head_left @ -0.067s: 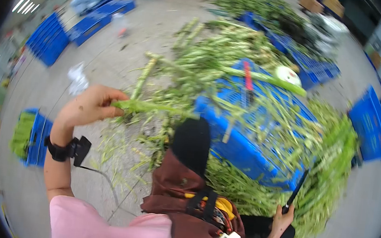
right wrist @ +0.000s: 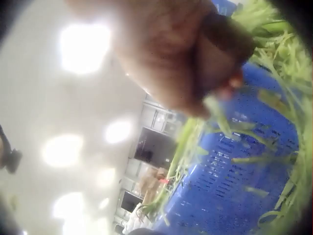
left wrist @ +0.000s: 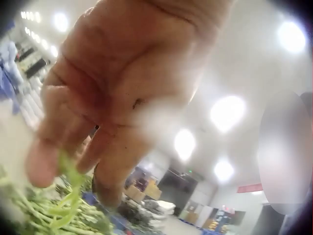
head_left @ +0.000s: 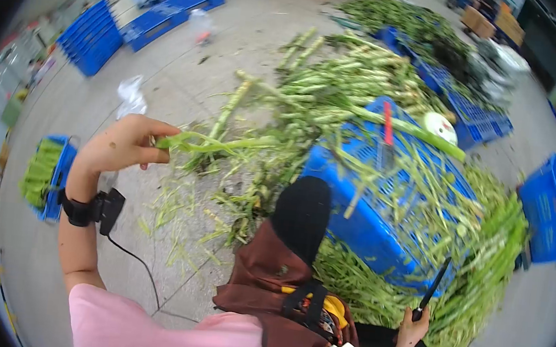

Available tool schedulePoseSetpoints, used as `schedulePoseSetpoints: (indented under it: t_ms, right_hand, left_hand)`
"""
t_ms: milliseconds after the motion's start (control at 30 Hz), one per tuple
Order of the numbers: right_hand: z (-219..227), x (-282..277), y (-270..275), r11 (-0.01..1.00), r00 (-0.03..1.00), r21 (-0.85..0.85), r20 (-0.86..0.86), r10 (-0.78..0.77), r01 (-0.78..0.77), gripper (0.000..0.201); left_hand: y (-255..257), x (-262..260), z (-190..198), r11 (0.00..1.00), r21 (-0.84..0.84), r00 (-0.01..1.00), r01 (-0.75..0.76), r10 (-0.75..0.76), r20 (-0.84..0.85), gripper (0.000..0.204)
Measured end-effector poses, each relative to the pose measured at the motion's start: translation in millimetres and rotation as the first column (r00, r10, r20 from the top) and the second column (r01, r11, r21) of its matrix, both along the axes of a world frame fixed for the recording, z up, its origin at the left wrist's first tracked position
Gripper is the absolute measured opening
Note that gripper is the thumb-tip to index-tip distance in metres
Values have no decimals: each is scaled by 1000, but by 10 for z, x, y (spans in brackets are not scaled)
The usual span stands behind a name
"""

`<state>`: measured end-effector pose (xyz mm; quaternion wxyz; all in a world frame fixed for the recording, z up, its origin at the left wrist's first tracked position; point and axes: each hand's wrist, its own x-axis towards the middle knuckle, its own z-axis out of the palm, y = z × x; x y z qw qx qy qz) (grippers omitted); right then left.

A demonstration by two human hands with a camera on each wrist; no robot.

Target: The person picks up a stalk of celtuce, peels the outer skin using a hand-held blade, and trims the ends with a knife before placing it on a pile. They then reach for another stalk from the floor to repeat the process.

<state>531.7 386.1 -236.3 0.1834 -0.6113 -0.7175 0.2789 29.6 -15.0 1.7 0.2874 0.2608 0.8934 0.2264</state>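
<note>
In the head view my left hand (head_left: 125,145) pinches one end of a limp green peel strip (head_left: 216,145) between thumb and fingers. The strip stretches right over the littered floor. At the left hand's fingertips in the left wrist view, a blurred bit of the same strip (left wrist: 71,181) shows. Low on the right, my right hand (head_left: 412,330) grips the black handle of a knife (head_left: 436,284), its blade pointing up beside the blue crate. That crate (head_left: 348,211) bears many scattered peelings and a red-handled tool (head_left: 388,123).
Thick green stalks (head_left: 371,65) lie heaped behind the crate. Peelings (head_left: 485,263) pile up along its right side. A blue crate of green stems (head_left: 41,172) stands far left, another blue crate (head_left: 549,209) far right. A white bag (head_left: 132,96) lies on the floor.
The head view has shifted, so most of the scene sits farther right. The strip at my left hand has changed shape, its far end now higher. The knife stays in my right hand.
</note>
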Motion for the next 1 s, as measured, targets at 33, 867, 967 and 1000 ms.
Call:
schedulePoseSetpoints:
  t_ms: [33,867,967,1000]
  right_hand:
    - [-433,-1371,-754,996,994,-87,-108,8,-17,54]
    - [-69,-2813,-327,832,715,101,574,398,-545,56]
    - [-65,-2856,-368,874,743,52,551,379,-484,54]
    - [-64,-2871,-378,885,746,42,557,365,-464,54]
  left_hand:
    - [-694,-724,537,997,-76,973,-25,7,-229,51]
    - [-150,-3075,-4905,775,-203,800,-599,592,-100,76]
    - [-404,-3371,-5261,693,-167,708,-702,652,-270,69]
    - [-459,-3451,-5297,676,-172,694,-717,667,-271,68]
